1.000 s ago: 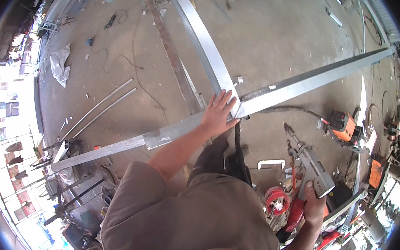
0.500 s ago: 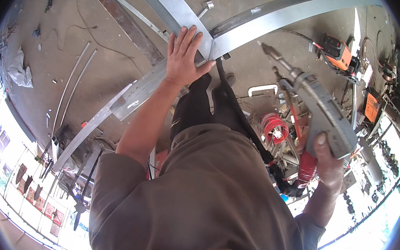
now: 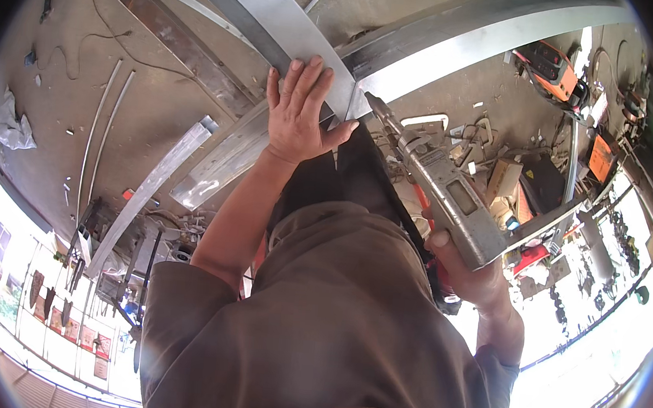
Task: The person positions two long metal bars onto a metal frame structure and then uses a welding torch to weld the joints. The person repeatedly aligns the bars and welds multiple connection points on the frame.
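Observation:
Two grey steel beams meet at a corner in front of me: one beam (image 3: 280, 16) runs up to the far left, the other beam (image 3: 445, 56) to the far right. My left hand (image 3: 295, 129) lies flat on the left beam beside the joint, fingers stretched and thumb toward the corner. In my right hand (image 3: 470, 275) is a grey metal welding gun (image 3: 450, 187) with a narrow nozzle. The nozzle points at the joint; its tip appears at or close to the corner, and I cannot tell if it touches. The gun's body hides most of my right fingers.
A rusty steel bar (image 3: 171, 31) and several grey metal lengths lie to the left. An orange and black machine (image 3: 555, 72) stands at the far right. White C-shaped clamp (image 3: 425, 121), boxes and scrap clutter the floor at the right.
My right hand has brought the welding gun leftward and inward, so its nozzle is now by the joint. My left hand stays on the beam, which sits slightly lower in view.

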